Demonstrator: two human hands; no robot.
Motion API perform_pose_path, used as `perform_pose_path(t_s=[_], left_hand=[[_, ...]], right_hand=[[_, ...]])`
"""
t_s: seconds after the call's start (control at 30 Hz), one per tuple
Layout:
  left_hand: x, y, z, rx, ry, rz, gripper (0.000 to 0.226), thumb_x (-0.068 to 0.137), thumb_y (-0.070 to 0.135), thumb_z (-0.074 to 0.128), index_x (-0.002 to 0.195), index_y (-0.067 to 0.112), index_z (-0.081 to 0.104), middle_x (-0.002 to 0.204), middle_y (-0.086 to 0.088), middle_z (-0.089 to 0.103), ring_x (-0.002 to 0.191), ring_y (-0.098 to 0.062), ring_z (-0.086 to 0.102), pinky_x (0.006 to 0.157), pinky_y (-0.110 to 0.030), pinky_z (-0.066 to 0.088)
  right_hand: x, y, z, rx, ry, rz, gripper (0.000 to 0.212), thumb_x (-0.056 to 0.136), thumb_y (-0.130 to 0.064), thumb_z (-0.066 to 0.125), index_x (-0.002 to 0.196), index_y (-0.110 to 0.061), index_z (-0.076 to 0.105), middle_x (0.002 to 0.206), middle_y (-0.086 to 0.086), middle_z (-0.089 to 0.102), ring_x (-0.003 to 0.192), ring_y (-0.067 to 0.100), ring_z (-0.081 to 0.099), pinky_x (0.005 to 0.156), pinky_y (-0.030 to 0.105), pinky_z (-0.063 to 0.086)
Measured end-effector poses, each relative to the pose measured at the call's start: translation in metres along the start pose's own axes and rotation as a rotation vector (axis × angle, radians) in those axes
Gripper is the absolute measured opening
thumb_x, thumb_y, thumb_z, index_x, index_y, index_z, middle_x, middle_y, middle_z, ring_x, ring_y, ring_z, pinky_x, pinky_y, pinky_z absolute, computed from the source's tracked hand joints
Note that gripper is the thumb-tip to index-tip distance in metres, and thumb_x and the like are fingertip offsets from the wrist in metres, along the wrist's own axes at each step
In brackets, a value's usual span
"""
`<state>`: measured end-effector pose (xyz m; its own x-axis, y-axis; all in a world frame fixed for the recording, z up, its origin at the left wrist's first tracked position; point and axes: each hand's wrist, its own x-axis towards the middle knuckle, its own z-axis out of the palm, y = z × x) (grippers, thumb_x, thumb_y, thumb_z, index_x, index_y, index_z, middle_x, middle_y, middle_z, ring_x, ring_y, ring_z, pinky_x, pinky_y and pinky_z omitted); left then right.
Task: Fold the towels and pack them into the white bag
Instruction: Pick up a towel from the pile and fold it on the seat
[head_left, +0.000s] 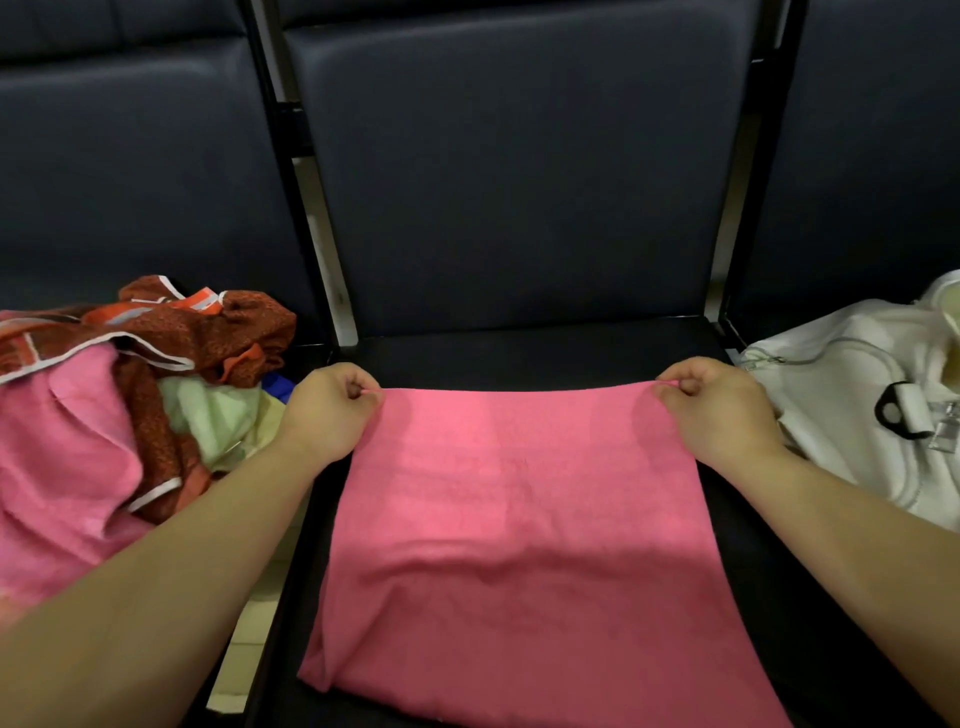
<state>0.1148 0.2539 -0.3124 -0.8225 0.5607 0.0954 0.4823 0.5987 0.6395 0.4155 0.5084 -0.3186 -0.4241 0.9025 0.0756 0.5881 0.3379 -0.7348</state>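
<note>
A pink towel (519, 519) lies spread over the dark seat (519, 353) in front of me, its near part hanging toward me. My left hand (327, 410) pinches the towel's far left corner. At the far right corner my right hand (717, 410) pinches the cloth the same way. The far edge runs taut between both hands. On the seat to the right lies the white bag (852, 395), with a zipper and a black tag on it.
On the left seat sits a heap of unfolded cloths: another pink towel (62, 467), an orange-brown patterned cloth (208, 332) and a pale green one (218, 421). Dark padded seat backs (519, 182) rise behind. A metal frame bar (322, 260) separates the seats.
</note>
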Motion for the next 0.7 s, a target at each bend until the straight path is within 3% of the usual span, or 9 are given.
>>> perform_pose_path(t_s=[0.1,0.2,0.4,0.57,0.7], left_hand=[[-0.001,-0.002,0.000,0.028,-0.028,0.032,0.022,0.086,0.014,0.074,0.071,0.028,0.069,0.072,0.011,0.070,0.070,-0.010,0.066,0.067,-0.028,0.047],[-0.001,-0.004,-0.004,0.033,-0.085,0.041,0.020,0.083,0.014,0.080,0.072,0.028,0.071,0.070,0.009,0.070,0.067,-0.011,0.065,0.067,-0.028,0.047],[0.002,0.001,-0.010,0.186,-0.221,0.103,0.011,0.084,0.016,0.079,0.087,0.024,0.072,0.086,0.010,0.067,0.077,-0.003,0.062,0.065,-0.015,0.042],[0.001,-0.001,-0.007,0.313,-0.246,0.187,0.022,0.088,0.015,0.075,0.076,0.028,0.061,0.087,0.006,0.058,0.075,-0.008,0.057,0.065,-0.023,0.042],[-0.007,-0.006,-0.011,0.336,-0.230,0.225,0.021,0.091,0.015,0.069,0.081,0.027,0.055,0.082,0.006,0.061,0.081,-0.016,0.061,0.075,-0.035,0.050]], right_hand=[[0.001,-0.001,0.001,-0.065,0.010,-0.007,0.006,0.096,-0.029,0.067,0.101,-0.026,0.070,0.095,-0.012,0.068,0.086,0.005,0.059,0.062,0.015,0.034],[0.002,-0.002,0.001,-0.150,0.002,-0.012,0.005,0.095,-0.031,0.067,0.097,-0.027,0.070,0.094,-0.012,0.065,0.080,0.003,0.054,0.059,0.017,0.027],[0.007,0.000,-0.004,-0.202,-0.083,-0.053,0.010,0.091,-0.025,0.072,0.100,-0.027,0.070,0.098,-0.010,0.064,0.088,0.009,0.057,0.062,0.023,0.037],[0.005,-0.002,-0.005,-0.277,-0.174,-0.110,0.009,0.094,-0.018,0.067,0.097,-0.027,0.067,0.087,-0.012,0.062,0.081,0.008,0.058,0.057,0.011,0.033],[-0.001,-0.002,-0.005,-0.277,-0.167,-0.138,0.017,0.095,-0.017,0.064,0.111,-0.024,0.066,0.097,-0.005,0.065,0.084,0.012,0.060,0.059,0.015,0.037]])
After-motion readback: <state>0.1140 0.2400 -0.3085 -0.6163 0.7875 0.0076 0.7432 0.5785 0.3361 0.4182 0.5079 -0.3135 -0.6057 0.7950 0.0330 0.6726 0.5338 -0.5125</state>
